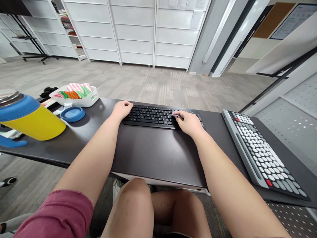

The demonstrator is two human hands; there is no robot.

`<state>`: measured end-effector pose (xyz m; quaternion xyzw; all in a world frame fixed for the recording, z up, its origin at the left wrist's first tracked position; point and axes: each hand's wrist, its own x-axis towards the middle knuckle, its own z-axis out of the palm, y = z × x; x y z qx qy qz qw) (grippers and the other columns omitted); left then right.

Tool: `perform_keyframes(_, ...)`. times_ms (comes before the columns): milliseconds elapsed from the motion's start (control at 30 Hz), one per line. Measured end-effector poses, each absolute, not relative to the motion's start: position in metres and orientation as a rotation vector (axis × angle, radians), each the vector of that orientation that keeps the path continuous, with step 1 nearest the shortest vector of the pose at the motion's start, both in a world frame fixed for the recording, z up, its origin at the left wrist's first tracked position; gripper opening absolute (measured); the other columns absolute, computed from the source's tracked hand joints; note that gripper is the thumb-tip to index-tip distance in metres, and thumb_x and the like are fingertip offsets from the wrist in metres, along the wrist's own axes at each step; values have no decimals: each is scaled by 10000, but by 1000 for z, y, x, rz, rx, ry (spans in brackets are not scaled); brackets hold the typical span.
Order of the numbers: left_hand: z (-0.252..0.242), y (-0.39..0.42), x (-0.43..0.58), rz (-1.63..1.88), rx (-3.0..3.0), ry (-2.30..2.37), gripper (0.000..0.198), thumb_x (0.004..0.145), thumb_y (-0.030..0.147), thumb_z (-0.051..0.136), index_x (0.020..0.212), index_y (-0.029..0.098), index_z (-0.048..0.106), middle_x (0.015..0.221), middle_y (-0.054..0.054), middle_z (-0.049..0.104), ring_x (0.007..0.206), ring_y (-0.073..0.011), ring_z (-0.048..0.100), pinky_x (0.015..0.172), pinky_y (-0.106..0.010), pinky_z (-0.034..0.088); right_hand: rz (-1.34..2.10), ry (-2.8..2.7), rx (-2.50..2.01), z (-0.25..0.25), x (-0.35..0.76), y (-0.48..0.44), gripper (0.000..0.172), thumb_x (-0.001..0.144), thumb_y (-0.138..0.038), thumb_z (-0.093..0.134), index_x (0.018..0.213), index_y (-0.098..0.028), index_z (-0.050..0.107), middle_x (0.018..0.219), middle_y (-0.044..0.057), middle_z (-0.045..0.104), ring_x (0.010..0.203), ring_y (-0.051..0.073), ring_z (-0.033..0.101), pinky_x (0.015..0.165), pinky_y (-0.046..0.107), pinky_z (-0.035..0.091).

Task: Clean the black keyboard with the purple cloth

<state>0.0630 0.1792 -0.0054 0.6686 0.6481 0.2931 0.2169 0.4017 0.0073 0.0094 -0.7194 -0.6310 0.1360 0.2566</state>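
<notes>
- The keyboard [151, 116], black, lies flat on the desk [153, 152] at 12 o'clock, square to the person.
- The left hand [122, 109] sits at its 9 o'clock end, fingers curled close; I cannot tell whether they grip the edge.
- The right hand [189, 123] rests toward its 3 o'clock end, fingers narrow and bent, tips on the keys, holding nothing.
- It is probably light, stiff plastic. The keys give under pressure, so the two short ends look the best hold.
- A grey keyboard [262, 153] lies at 3 o'clock; a bottle [32, 119], cap [72, 114] and tray [91, 97] sit around 9 to 10 o'clock.
</notes>
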Motion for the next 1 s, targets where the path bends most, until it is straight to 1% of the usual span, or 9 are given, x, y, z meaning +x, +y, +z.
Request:
perform_keyframes(167, -6, 180, 63, 811, 1860, 1794, 206, 937, 423, 707, 868, 238, 766, 952, -76, 824, 906, -271, 734, 910, -381, 561, 360, -1714, -1959, 9, 402, 8, 345, 1045, -278, 608, 1317, -321, 816, 1063, 25, 851, 944, 257, 766, 977, 419, 564)
perform_keyframes(300, -5, 178, 63, 803, 1857, 1800, 215, 933, 437, 714, 886, 235, 770, 965, -74, 830, 913, -269, 732, 901, -372, 560, 351, -1719, -1944, 7, 403, 9, 328, 1047, -267, 618, 1303, -336, 813, 1153, 11, 854, 993, 254, 774, 990, 418, 571)
perform_keyframes(467, -5, 177, 64, 817, 1848, 1797, 205, 944, 426, 706, 888, 240, 772, 967, -61, 825, 908, -258, 732, 907, -364, 554, 345, -1724, -1938, 4, 404, 10, 321, 1051, -269, 613, 1294, -336, 812, 1166, 9, 856, 965, 258, 779, 987, 435, 580)
perform_keyframes(600, -4, 177, 64, 817, 1853, 1796, 198, 950, 415, 706, 881, 240, 767, 959, -66, 822, 902, -259, 729, 903, -368, 549, 337, -1727, -1919, 3, 405, 10, 318, 1046, -269, 616, 1284, -341, 814, 1195, 9, 852, 987, 266, 780, 988, 445, 585)
perform_keyframes(733, -5, 177, 64, 820, 1854, 1794, 196, 952, 411, 706, 878, 240, 766, 959, -65, 822, 904, -259, 728, 894, -369, 547, 335, -1732, -1921, 2, 405, 11, 322, 1049, -279, 609, 1292, -338, 812, 1157, 14, 857, 1040, 284, 779, 993, 459, 585)
perform_keyframes(833, -6, 178, 64, 831, 1849, 1786, 195, 946, 413, 711, 874, 240, 766, 962, -64, 823, 905, -260, 729, 883, -371, 545, 334, -1732, -1909, 2, 405, 11, 319, 1046, -274, 615, 1288, -340, 812, 1193, 17, 852, 1074, 284, 778, 998, 454, 585)
perform_keyframes(900, -7, 179, 64, 834, 1847, 1784, 196, 943, 416, 713, 875, 241, 770, 965, -64, 825, 904, -261, 731, 878, -375, 544, 334, -1731, -1913, 3, 405, 10, 317, 1046, -273, 616, 1284, -342, 812, 1193, 13, 852, 1064, 280, 779, 990, 447, 586)
perform_keyframes(1000, -8, 180, 64, 832, 1850, 1788, 197, 946, 416, 710, 879, 243, 776, 966, -65, 827, 910, -265, 733, 878, -381, 543, 345, -1725, -1933, 3, 405, 10, 319, 1050, -276, 609, 1289, -339, 812, 1140, 12, 859, 1022, 276, 784, 972, 442, 584)
